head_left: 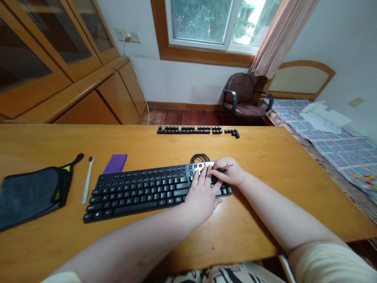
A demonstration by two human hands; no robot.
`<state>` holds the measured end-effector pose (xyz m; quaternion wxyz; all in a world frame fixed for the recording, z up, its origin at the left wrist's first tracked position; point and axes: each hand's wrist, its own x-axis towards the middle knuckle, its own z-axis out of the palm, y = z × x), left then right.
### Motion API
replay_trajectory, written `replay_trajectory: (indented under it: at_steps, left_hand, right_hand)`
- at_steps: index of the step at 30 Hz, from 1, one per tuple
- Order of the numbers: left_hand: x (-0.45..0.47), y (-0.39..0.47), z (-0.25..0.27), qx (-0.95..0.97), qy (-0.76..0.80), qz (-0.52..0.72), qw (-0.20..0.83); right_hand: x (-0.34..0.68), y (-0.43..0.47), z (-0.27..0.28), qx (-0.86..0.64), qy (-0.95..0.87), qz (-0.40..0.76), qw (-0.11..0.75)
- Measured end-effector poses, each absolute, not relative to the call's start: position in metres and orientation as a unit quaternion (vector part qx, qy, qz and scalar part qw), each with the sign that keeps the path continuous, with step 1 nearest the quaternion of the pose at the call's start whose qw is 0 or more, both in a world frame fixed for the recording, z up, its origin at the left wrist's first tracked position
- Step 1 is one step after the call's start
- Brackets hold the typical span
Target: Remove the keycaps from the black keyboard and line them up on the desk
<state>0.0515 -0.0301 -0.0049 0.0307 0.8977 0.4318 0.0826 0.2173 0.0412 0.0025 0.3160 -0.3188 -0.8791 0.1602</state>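
Wooden desk (141, 145) bears 1 keyboard (141, 192), 2 hands (202, 196) (231, 171) over its right end.

Black full-size keyboard (153, 190), lying flat and slightly aslant on a wooden desk (141, 147), right end partly covered by the left hand (200, 195); back rows apparently bare posts, front rows capped; black cable (200, 158) coiled just behind; slim tool (226, 167), brownish-tipped, mostly hidden in the right hand (230, 173).
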Motion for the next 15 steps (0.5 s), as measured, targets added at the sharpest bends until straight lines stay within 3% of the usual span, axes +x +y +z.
replay_trajectory:
  at_steps: [4,15]
  left_hand:
    - [0.0511,-0.0291,-0.0062,0.903,0.421,0.076,0.036]
    - [0.0529,-0.0280,-0.0079,0.900,0.424,0.083,0.053]
  right_hand:
    - [0.2155,0.0411,0.0057,-0.340,-0.894,0.143,0.256]
    - [0.2087,0.0374,0.0009,-0.385,-0.857,0.094,0.331]
